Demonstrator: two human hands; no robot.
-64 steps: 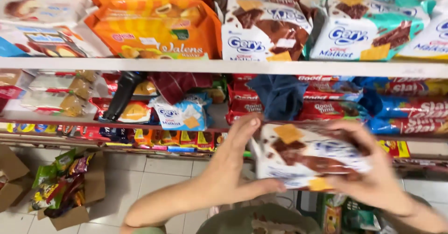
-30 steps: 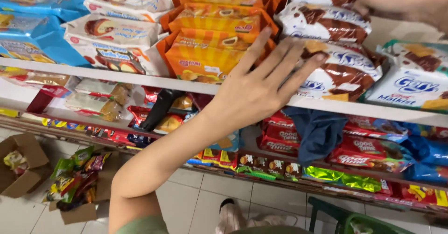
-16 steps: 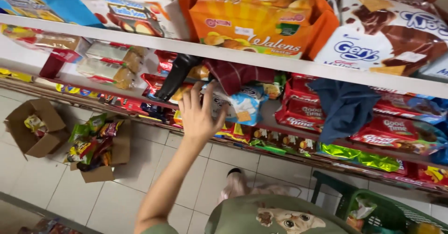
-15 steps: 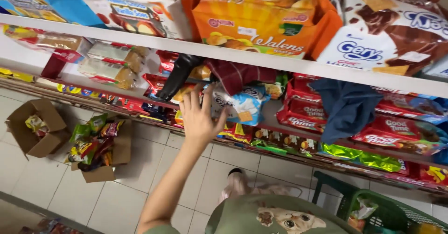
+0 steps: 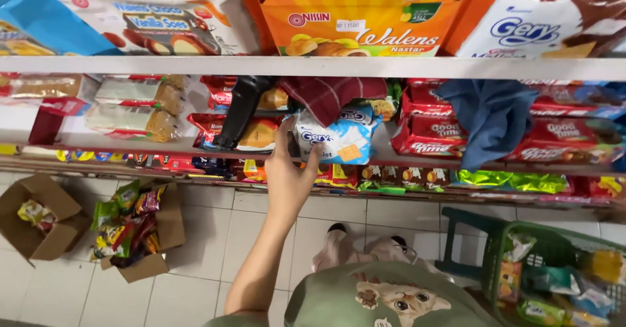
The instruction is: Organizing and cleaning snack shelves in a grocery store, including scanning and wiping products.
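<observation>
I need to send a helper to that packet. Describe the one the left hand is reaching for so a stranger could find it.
Start at the white middle shelf below the orange biscuit boxes. The left hand touches a white and light-blue snack packet with a biscuit pictured on it, under a dark red checked cloth. Its neighbours are red packets, so it is the only pale one there.

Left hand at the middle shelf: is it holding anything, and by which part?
Nothing is clearly held. The left hand reaches the blue-and-white snack packet, fingers at its lower left edge, no closed grip visible.

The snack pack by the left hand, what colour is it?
The pack is white and light blue with a small yellow cracker picture, seen in the head view beside the left hand.
</observation>
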